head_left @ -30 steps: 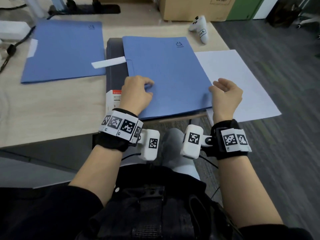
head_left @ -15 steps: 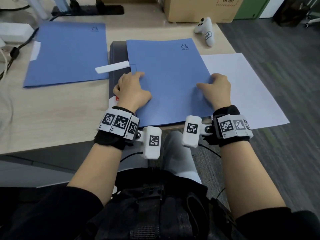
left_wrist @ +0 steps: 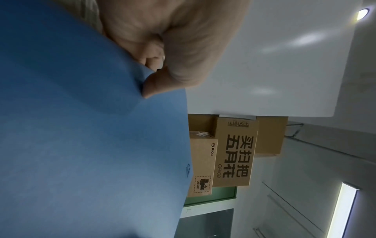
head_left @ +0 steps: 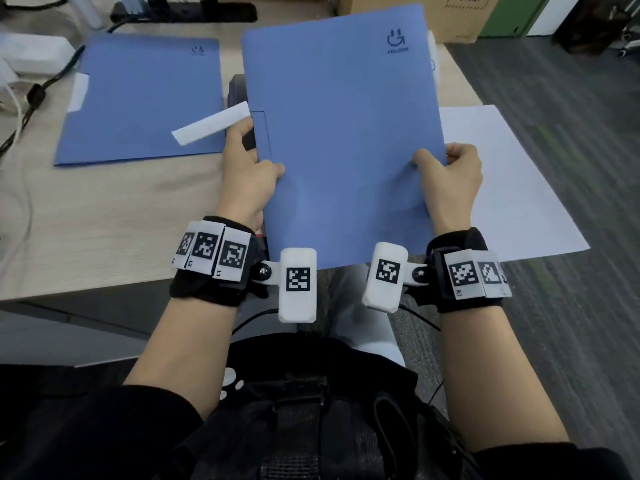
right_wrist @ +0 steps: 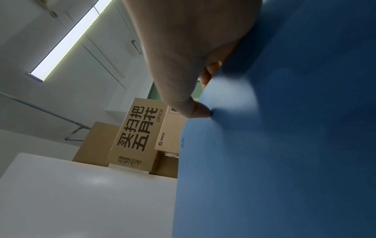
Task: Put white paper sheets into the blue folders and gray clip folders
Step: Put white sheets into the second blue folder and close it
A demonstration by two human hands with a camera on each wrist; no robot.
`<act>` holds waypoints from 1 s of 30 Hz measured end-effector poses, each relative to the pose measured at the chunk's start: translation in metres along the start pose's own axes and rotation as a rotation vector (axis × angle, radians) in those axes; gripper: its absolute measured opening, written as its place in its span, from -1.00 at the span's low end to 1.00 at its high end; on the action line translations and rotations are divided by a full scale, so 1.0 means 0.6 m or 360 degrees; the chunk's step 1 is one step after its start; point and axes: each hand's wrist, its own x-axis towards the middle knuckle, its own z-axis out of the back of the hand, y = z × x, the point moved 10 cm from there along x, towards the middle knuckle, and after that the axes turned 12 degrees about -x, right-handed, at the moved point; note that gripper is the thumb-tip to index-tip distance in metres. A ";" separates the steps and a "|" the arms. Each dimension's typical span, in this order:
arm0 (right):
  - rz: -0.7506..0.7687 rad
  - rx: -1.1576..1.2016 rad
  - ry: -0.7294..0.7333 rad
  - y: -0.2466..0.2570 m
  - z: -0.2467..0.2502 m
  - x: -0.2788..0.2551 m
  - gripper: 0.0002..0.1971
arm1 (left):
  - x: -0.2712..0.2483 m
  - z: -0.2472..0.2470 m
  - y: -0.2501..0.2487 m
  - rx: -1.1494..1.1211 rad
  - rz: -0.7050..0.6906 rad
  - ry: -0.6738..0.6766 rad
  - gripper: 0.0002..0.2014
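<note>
A closed blue folder is held up off the desk, tilted towards me. My left hand grips its left edge with the thumb on the front cover. My right hand pinches its right edge the same way. In the left wrist view the thumb presses the blue folder, and in the right wrist view the thumb pinches the blue folder. White paper sheets lie on the desk's right end, overhanging it. A dark gray clip folder lies under the raised folder, mostly hidden.
A second blue folder with a white tab lies flat at the left on the wooden desk. A white strip sticks out by my left hand. Cables and a white adapter sit far left; cardboard boxes stand behind.
The blue folder lay flat on the gray clip folder with both hands resting on it; now both hands grip its side edges and have lifted it towards me.
</note>
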 end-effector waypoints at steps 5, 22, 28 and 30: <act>-0.0034 0.0036 0.0211 -0.002 -0.020 -0.002 -0.68 | -0.008 0.004 0.000 0.0053 0.0017 0.0133 -0.34; 0.0143 0.0572 0.0225 0.028 -0.016 -0.032 -0.89 | 0.002 0.117 -0.161 0.1477 -0.0729 -0.0512 -0.69; 0.0152 0.0586 0.0222 0.032 -0.014 -0.036 -0.88 | 0.015 0.109 -0.133 0.1757 -0.0426 -0.0340 -0.70; 0.0167 0.0571 0.0210 0.032 -0.012 -0.035 -0.87 | 0.018 0.100 -0.132 0.1670 -0.0510 -0.0205 -0.72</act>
